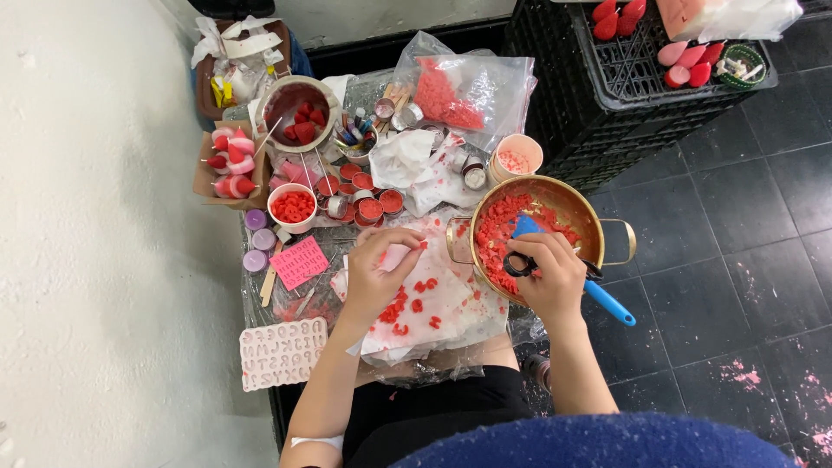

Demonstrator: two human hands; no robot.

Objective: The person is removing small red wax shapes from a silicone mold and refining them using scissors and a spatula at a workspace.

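1. Right hand [553, 276]: grip closed around the black loop handles of a pair of scissors [530, 253] with blue blades. The blades point down into the brass pot [607, 227], over the red wax pieces [496, 236] heaped inside it.
2. Left hand [374, 270]: fingertips pinched narrow on one small red wax bit [423, 245], held just left of the pot's near handle, above the white paper sheet [451, 299].
3. Handling, judged: the wax bit looks light, brittle and crumbly; a soft fingertip pinch on its sides suits it, and a hard squeeze would likely break it. The scissors are stiff and best held by the loops, as they are.
4. Wax bit relative to grip: inside the left pinch, well apart from the scissor blades, which sit right of it across the pot rim.
5. A blue-handled spatula [609, 303] sticks out from the pot's lower right, past the right wrist.
6. More red crumbs [414, 306] lie scattered on the paper sheet left of the pot, below the left hand.
7. Further left of the pot on the bench [325, 238]: a white cup of red chips [293, 206], small round tins [371, 209] filled with red wax, and a pink letter mould [282, 351] at the near-left edge.
8. Behind the pot: a clear bag of red pellets [446, 97] and a black crate [598, 113].
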